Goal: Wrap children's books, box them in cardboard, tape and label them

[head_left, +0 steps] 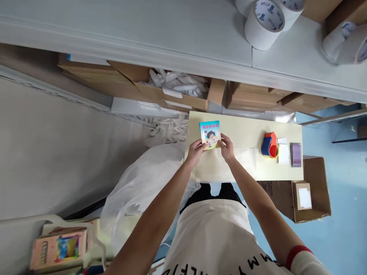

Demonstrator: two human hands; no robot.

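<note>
A small picture book (210, 133) with a blue and yellow cover, pink lettering and a cartoon child on it is held over the pale yellow table (237, 131). My left hand (196, 151) grips its lower left corner, thumb on the cover. At the lower right corner, my right hand (226, 147) pinches it the same way. The fingers behind the book are hidden. A clear flat plastic sheet or bag (243, 158) seems to lie on the table just right of my hands.
A red, blue and yellow tape dispenser (269, 145) stands right on the table, beside white labels (283, 153) and a blurred purple item (296, 154). Above is a grey shelf (172, 34) with tape rolls (263, 25). A large plastic bag (143, 183) bulges left; an open carton (318, 191) sits lower right.
</note>
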